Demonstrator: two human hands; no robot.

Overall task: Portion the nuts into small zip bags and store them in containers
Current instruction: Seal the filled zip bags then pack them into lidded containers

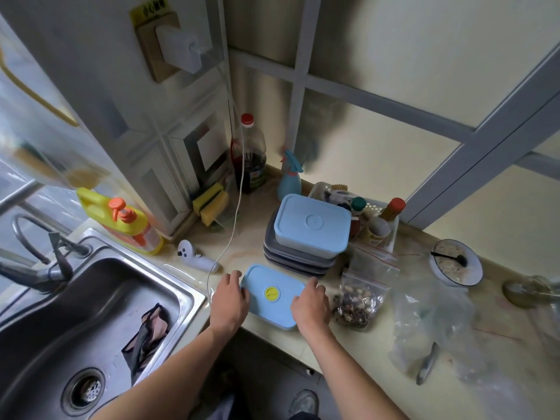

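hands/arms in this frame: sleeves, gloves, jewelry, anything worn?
Nothing worn that shows. Left hand and right hand are bare: no gloves, no rings visible. Both forearms are bare up to the frame edge, with no sleeves, watch or bands in view. No markings or cables on them.

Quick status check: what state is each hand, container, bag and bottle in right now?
Left hand: grips front container's left edge.
Right hand: grips its right edge.
Front container: lid on, at counter's front edge.
Rear container: lidded, stacked on grey trays.
Nut bag: beside front container, part full; seal unclear.
Dark bottle: capped, upright.
Bowl: uncovered, spoon inside.
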